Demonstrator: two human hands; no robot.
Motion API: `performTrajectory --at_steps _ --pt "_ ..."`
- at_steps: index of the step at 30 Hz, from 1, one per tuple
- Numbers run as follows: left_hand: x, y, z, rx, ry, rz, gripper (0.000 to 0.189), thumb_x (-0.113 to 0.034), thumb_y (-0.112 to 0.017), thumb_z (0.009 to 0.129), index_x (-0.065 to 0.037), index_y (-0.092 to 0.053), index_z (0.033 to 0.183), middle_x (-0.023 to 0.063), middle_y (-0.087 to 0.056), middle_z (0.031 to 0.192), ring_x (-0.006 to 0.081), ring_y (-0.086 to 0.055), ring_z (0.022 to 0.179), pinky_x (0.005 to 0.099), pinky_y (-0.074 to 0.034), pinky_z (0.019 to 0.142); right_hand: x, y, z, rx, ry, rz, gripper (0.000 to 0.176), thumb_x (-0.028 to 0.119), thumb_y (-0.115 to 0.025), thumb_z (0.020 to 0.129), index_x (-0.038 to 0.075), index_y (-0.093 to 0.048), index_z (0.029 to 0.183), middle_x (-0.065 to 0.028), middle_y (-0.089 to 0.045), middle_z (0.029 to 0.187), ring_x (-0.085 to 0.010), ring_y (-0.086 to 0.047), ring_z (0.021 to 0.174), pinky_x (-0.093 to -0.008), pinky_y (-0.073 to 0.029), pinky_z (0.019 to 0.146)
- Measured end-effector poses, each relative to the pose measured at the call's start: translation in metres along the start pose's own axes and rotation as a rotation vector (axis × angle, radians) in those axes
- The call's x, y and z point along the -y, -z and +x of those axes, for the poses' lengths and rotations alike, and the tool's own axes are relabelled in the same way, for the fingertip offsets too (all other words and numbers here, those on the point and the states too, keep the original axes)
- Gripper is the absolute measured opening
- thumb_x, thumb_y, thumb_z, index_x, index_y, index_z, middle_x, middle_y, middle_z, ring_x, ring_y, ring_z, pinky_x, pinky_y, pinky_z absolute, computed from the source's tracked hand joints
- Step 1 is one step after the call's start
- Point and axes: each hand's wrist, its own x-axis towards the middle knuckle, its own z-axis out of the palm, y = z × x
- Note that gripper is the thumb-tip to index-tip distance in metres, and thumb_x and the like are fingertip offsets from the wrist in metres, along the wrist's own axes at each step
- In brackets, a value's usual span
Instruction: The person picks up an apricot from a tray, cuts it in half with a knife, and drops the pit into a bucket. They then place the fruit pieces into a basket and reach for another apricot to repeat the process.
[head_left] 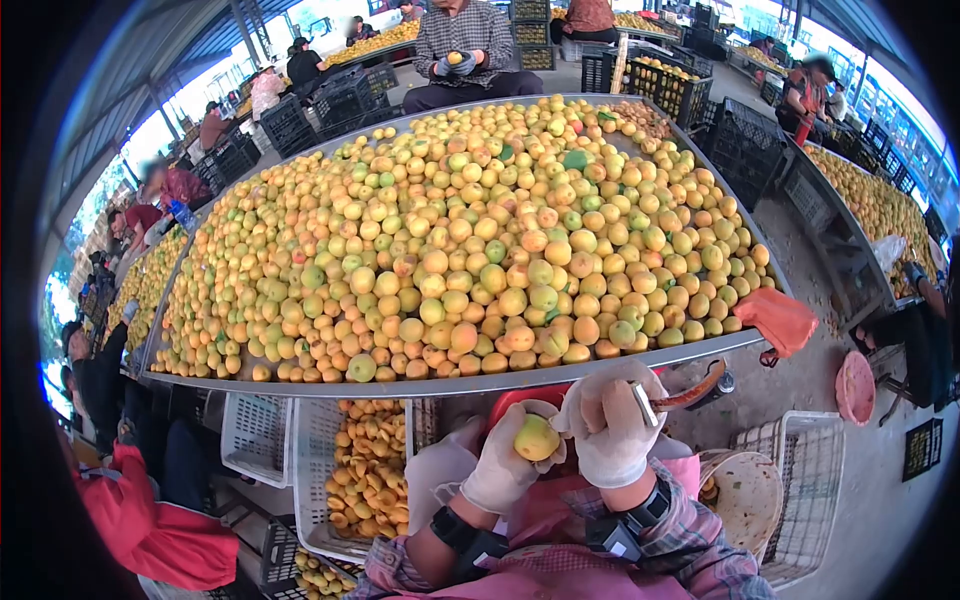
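Both my hands wear pale gloves and are close together in front of the table's near edge. My left hand [510, 458] is closed around a yellow-green fruit [537, 438], whose top shows between the fingers. Just right of it, my right hand [612, 425] is closed on a small metal tool [644, 404], which points up past the fingers. Beyond the hands, a metal-edged table [450, 386] carries a wide heap of yellow and orange fruit [460, 250] with a few green leaves.
Below the table at left, a white crate [311, 480] holds halved fruit. A bucket [750, 495] and a white crate [815, 500] stand at right. An orange-red bag [778, 320] hangs at the table's right corner. A person [465, 50] sits across; a red sleeve [130, 500] shows at left.
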Motion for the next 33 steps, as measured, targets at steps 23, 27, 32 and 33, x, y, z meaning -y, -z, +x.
performTrajectory --at_steps 23,27,32,33 --pt "0.008 0.02 0.0 0.267 -0.037 0.069 0.032 -0.028 -0.047 0.096 -0.001 -0.055 0.113 0.0096 -0.062 0.097 0.0176 -0.06 0.077 0.0256 -0.048 0.069 0.001 -0.001 0.007 0.062 -0.354 0.131 0.016 0.008 -0.047 0.092 0.004 -0.047 0.077 -0.0007 -0.041 0.056 -0.0137 -0.045 0.045 -0.0264 -0.038 0.044" --pt "0.018 0.023 0.006 0.122 -0.614 0.791 0.031 -0.018 -0.053 0.087 -0.001 -0.057 0.112 0.0167 -0.062 0.101 0.0317 -0.062 0.093 0.0361 -0.05 0.081 0.001 0.0 0.012 0.122 -0.504 0.047 0.01 -0.001 -0.053 0.087 0.002 -0.053 0.077 0.0014 -0.05 0.061 -0.0076 -0.051 0.05 -0.0227 -0.038 0.045" --pt "0.038 0.034 -0.001 0.083 -0.574 0.928 0.032 -0.016 -0.051 0.086 0.0 -0.057 0.114 0.021 -0.061 0.108 0.0404 -0.058 0.103 0.0439 -0.047 0.09 -0.01 -0.003 0.014 0.206 -0.698 -0.022 0.014 0.003 -0.064 0.085 0.004 -0.058 0.072 0.0042 -0.055 0.065 -0.0028 -0.049 0.056 -0.0213 -0.035 0.049" --pt "0.039 0.035 -0.002 0.092 -0.481 0.902 0.033 -0.017 -0.049 0.088 -0.001 -0.056 0.116 0.0208 -0.061 0.11 0.0401 -0.058 0.104 0.0429 -0.047 0.091 -0.017 -0.002 0.013 0.226 -0.65 -0.074 0.014 0.006 -0.067 0.085 0.005 -0.059 0.073 0.005 -0.055 0.065 -0.0029 -0.049 0.06 -0.0223 -0.036 0.051"
